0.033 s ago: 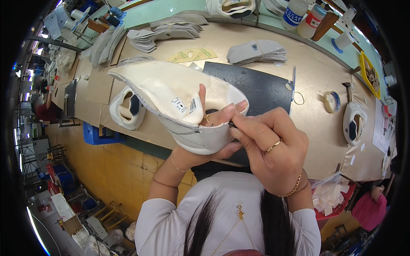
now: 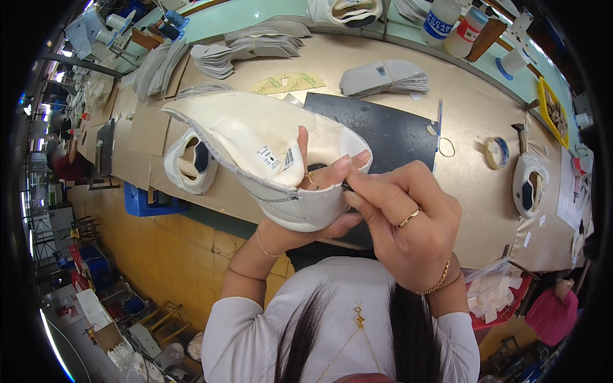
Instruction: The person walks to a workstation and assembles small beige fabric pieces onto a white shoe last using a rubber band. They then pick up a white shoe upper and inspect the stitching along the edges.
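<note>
A white shoe upper (image 2: 306,207) with a cream lining is held up over the near edge of the bench, its opening facing up. My left hand (image 2: 284,236) supports it from below, thumb along the outside, with fingers coming up inside the opening to the collar edge. A white printed label (image 2: 268,157) shows on the lining. My right hand (image 2: 415,223) is closed in a pinch at the collar edge, right beside the left fingertips. Something small and dark shows between its thumb and forefinger, too hidden to name.
Behind the upper lies a dark cutting mat (image 2: 396,131). Stacks of grey shoe pieces (image 2: 383,78) stand farther back. Other white shoe uppers rest at left (image 2: 191,163) and right (image 2: 531,185). A tape roll (image 2: 497,153) and a hammer (image 2: 520,135) lie on the right.
</note>
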Motion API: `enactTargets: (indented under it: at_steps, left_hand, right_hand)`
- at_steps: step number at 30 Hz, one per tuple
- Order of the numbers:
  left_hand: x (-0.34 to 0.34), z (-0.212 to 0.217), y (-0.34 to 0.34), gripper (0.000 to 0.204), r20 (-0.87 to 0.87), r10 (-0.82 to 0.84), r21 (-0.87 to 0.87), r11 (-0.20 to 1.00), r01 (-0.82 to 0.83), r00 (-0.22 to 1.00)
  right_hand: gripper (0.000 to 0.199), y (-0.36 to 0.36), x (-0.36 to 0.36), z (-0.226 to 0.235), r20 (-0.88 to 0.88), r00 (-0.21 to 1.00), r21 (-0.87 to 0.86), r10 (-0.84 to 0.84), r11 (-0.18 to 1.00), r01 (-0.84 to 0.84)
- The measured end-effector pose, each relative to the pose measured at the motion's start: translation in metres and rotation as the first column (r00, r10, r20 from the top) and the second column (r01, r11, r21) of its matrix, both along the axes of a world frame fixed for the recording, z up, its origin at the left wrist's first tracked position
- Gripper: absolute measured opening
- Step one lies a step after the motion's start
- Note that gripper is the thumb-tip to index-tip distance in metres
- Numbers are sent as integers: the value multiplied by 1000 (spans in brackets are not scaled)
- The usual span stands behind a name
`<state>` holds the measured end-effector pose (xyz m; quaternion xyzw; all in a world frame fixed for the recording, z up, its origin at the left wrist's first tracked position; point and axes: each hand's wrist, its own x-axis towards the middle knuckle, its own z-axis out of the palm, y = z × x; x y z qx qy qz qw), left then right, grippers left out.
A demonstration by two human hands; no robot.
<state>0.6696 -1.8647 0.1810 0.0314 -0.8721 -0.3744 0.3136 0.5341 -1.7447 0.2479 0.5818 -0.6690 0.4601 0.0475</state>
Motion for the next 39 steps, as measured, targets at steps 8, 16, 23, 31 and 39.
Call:
enactTargets:
  at_steps: [8, 16, 23, 31, 39]
  left_hand:
    - [-1, 4, 3, 98, -26, -16, 210, 977, 21, 1000]
    - [1, 9, 17, 118, -73, -49, 605, 792, 83, 996]
    - [2, 4, 14, 117, -70, -76, 544, 833, 102, 995]
    - [4, -5, 6, 105, 2, -18, 206, 978, 17, 1000]
    - [2, 6, -5, 100, 69, -9, -7, 1000, 9, 998]
  right_hand:
    - [33, -14, -3, -4, 114, 993, -76, 40, 997, -31]
    - [34, -12, 1, 5, 164, 985, 13, 60, 998, -63]
    - [31, -15, 2, -1, 101, 994, -63, 49, 997, -43]
    - [35, -7, 4, 12, 149, 987, 97, 52, 993, -67]
    - [33, -9, 4, 4, 61, 998, 21, 11, 1000, -13]
